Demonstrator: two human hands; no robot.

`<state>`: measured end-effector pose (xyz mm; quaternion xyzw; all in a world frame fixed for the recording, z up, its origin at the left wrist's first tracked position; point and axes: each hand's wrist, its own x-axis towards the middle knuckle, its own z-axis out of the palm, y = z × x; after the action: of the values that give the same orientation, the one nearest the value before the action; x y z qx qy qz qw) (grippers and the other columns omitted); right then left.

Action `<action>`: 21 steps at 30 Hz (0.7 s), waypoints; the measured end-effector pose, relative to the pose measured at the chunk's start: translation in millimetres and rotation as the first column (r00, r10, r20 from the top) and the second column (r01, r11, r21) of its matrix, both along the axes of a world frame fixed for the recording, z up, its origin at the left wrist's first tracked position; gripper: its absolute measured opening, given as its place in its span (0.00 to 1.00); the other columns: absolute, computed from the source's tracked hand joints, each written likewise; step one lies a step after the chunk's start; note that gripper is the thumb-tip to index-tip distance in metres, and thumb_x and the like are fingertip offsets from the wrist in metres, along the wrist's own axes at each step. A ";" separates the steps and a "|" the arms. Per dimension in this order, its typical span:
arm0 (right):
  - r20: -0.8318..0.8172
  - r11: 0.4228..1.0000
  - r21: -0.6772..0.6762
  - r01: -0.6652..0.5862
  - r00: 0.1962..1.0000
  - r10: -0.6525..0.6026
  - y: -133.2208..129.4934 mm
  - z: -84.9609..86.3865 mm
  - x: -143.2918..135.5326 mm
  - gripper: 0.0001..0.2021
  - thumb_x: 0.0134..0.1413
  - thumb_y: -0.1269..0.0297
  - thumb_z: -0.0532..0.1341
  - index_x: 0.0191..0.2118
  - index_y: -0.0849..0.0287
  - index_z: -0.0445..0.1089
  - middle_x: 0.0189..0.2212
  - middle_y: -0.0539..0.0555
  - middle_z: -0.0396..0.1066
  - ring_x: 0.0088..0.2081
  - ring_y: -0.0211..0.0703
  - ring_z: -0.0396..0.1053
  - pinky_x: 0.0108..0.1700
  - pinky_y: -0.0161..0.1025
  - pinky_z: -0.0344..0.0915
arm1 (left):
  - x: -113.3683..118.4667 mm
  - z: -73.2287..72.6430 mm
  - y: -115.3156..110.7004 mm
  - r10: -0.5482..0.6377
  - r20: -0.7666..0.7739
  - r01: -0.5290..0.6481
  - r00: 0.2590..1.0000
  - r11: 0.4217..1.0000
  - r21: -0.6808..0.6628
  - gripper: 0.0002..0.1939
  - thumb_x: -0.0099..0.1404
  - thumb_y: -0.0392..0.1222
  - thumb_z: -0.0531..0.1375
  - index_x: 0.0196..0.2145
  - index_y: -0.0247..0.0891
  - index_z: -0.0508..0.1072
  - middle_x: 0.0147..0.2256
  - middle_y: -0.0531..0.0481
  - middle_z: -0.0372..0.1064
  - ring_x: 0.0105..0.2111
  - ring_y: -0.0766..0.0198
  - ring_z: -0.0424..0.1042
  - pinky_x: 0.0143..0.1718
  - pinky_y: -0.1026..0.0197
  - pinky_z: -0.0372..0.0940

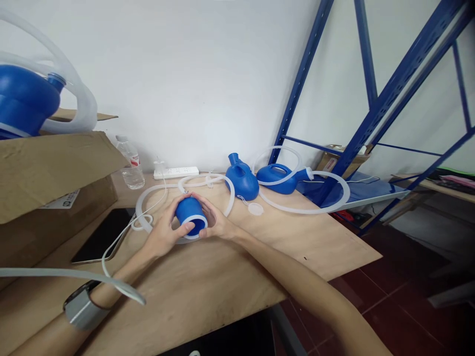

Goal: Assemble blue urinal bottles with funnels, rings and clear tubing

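Observation:
Between both hands is a blue plastic cup-shaped piece [187, 208] with a white rim, its hollow end facing me. My left hand [168, 227] wraps its left side, thumb over the rim. On the other side my right hand [214, 220] grips it, thumb at the lower rim. A translucent white hose [143, 198] lies coiled on the table around and behind the piece. Farther back stands a blue plastic urinal bottle [243, 183] with a round translucent cap [256, 209] on a loop beside it. Another blue bottle [278, 179] lies to its right, a hose [343, 190] on its neck.
At left an open cardboard box [55, 163] holds a blue bottle [27, 96] with hoses. A tablet [106, 235] with a white cable lies beside it. Behind are a water bottle [130, 163] and a power strip [178, 172]. A blue metal rack [302, 74] stands right.

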<state>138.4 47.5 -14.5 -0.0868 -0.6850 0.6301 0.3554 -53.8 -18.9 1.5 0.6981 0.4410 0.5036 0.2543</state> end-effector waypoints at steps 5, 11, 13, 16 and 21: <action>0.014 0.998 0.000 0.055 0.998 -0.055 -4.8 1.3 -0.2 0.64 0.29 0.55 0.83 0.74 0.51 0.55 0.73 0.61 0.55 0.71 0.64 0.59 0.71 0.61 0.57 | -4.0 -2.4 -0.8 0.064 -0.109 -0.051 0.992 0.992 0.114 0.41 0.63 0.69 0.58 0.63 0.38 0.66 0.62 0.36 0.67 0.61 0.39 0.68 0.63 0.39 0.62; 0.020 0.996 0.047 0.078 0.997 -0.079 -10.0 5.4 2.5 0.58 0.33 0.57 0.82 0.73 0.51 0.58 0.72 0.60 0.58 0.71 0.62 0.59 0.72 0.60 0.55 | -3.4 0.1 -3.2 0.100 -0.153 -0.071 0.983 0.980 0.185 0.42 0.62 0.72 0.58 0.61 0.37 0.67 0.58 0.36 0.71 0.57 0.40 0.71 0.61 0.40 0.65; -0.015 0.995 0.048 0.085 0.996 -0.084 -6.9 0.7 0.8 0.57 0.36 0.55 0.82 0.73 0.50 0.58 0.73 0.60 0.56 0.71 0.61 0.58 0.72 0.59 0.56 | -1.3 -1.5 -3.2 0.089 -0.146 -0.069 0.985 0.988 0.136 0.41 0.64 0.70 0.57 0.63 0.38 0.66 0.61 0.36 0.68 0.60 0.39 0.69 0.63 0.39 0.63; -0.049 0.994 0.045 0.096 0.994 -0.094 -3.3 -4.1 -0.7 0.51 0.44 0.45 0.77 0.72 0.50 0.59 0.73 0.59 0.56 0.73 0.60 0.55 0.72 0.57 0.56 | 3.0 -8.1 -2.7 0.107 -0.154 -0.098 0.982 0.993 0.069 0.44 0.65 0.69 0.59 0.69 0.40 0.60 0.67 0.35 0.62 0.66 0.37 0.63 0.66 0.35 0.58; -0.070 0.984 0.038 0.175 0.983 -0.172 -7.7 2.2 1.8 0.52 0.42 0.33 0.73 0.70 0.53 0.64 0.71 0.61 0.59 0.71 0.62 0.57 0.71 0.57 0.57 | 6.5 -18.5 -1.9 0.068 -0.189 -0.048 0.980 0.993 0.106 0.56 0.58 0.67 0.68 0.74 0.43 0.49 0.73 0.35 0.51 0.72 0.38 0.53 0.69 0.36 0.55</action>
<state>140.2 39.8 -12.3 -0.1174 -0.6763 0.5841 0.4332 -47.4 -20.9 -16.9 0.7423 0.4574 0.4627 0.1601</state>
